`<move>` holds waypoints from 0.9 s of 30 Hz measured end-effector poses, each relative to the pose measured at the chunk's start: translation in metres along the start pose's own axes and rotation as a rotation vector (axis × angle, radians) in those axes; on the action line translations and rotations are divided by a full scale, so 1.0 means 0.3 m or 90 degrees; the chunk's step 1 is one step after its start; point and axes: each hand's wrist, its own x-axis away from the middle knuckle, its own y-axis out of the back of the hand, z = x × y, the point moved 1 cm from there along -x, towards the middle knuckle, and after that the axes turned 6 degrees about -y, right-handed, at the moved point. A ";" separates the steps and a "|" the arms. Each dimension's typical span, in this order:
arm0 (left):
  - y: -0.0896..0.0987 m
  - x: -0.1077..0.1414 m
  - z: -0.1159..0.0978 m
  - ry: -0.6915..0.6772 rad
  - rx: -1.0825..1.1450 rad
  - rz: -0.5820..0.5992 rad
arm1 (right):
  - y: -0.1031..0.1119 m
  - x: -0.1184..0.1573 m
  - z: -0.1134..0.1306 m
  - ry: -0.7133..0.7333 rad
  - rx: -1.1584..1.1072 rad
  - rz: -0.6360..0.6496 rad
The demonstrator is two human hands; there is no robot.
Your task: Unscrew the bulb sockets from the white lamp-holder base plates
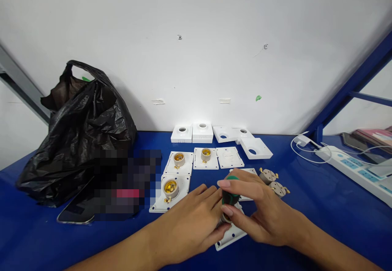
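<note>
My right hand (263, 207) is closed round the green and black handle of a screwdriver (230, 197), held upright. Its lower end is over a lamp socket (226, 218), mostly hidden by my fingers. That socket is on a square white base plate (228, 240) near the table's front. My left hand (190, 220) reaches over the plate from the left, its thumb and fingers closed about the socket. Beyond my left hand, three more plates carry brass-lined sockets, the nearest being a socket (170, 188) with its plate (157, 205).
Loose sockets (277, 188) lie right of my right hand, and a bare white plate (229, 157) lies behind. White covers (202, 134) line the wall. A black plastic bag (82, 140) and phone (76, 209) are left; a power strip (352, 169) with cables lies right.
</note>
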 end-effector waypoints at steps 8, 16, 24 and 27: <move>0.002 0.002 0.002 0.000 -0.025 0.002 | -0.009 0.005 -0.007 0.002 -0.019 -0.004; -0.005 -0.002 0.008 -0.009 0.012 0.005 | -0.008 -0.003 0.000 0.009 -0.019 0.009; -0.009 -0.002 0.013 -0.016 -0.003 0.016 | -0.009 0.001 -0.001 0.007 -0.022 0.011; -0.007 -0.001 0.012 -0.016 -0.004 0.018 | -0.010 0.001 -0.001 0.009 -0.021 0.006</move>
